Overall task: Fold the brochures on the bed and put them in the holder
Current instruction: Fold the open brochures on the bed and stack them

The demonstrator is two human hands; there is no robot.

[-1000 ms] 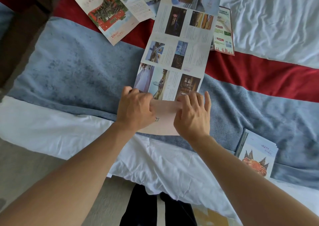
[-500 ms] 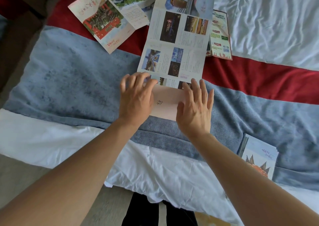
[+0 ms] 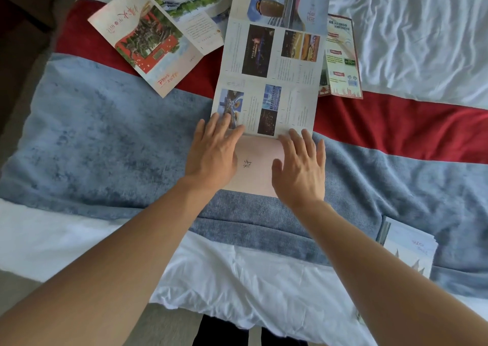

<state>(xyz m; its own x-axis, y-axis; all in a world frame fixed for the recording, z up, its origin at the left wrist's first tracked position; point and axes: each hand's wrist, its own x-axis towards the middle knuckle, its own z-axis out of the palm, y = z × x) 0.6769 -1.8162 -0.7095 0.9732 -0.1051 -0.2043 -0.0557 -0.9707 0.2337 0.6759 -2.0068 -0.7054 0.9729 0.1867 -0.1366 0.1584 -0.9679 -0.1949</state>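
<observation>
A long photo brochure [image 3: 272, 81] lies lengthwise on the bed, with its near end folded over into a plain pink panel [image 3: 254, 166]. My left hand [image 3: 214, 153] rests flat on the left side of that panel, fingers spread and reaching onto the photo page. On the panel's right side my right hand [image 3: 301, 168] lies flat too, fingers apart. Neither hand grips anything. No holder is in view.
An open red-and-white brochure [image 3: 150, 47] lies at the upper left. A smaller green-and-red leaflet [image 3: 340, 60] sits right of the long brochure. A stack of folded brochures [image 3: 406, 248] lies at the right edge. A blue-and-red blanket [image 3: 105, 139] covers the white sheets.
Both hands have slid away from me along the brochure, rolling the pink folded panel over another photo section. Fingers went from curled to flat and spread.
</observation>
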